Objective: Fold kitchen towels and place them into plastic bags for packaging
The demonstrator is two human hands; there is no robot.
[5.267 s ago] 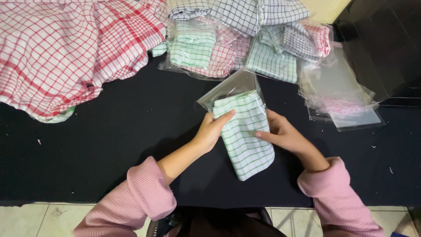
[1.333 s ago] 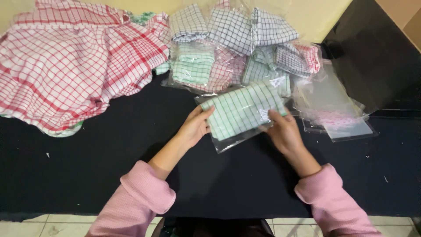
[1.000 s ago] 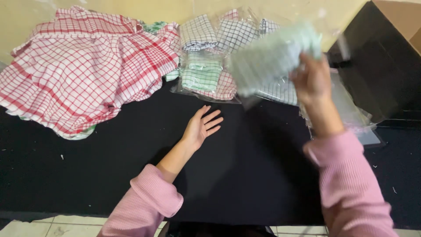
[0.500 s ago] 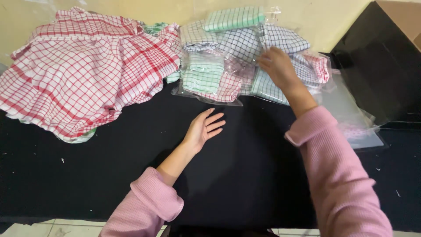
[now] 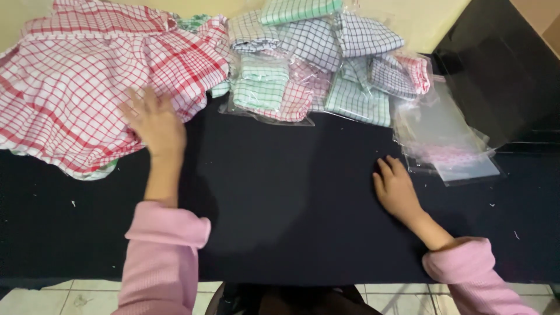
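The left hand (image 5: 153, 121) is reaching forward and to the left, fingers spread and blurred, palm down. The right hand (image 5: 396, 189) is lying flat and open, fingers together and pointing forward. Both forearms are wearing pink sleeves, the left arm stretched further out than the right.

pink ribbed sleeves (cuffs folded), bare hands (image 5: 153, 121)
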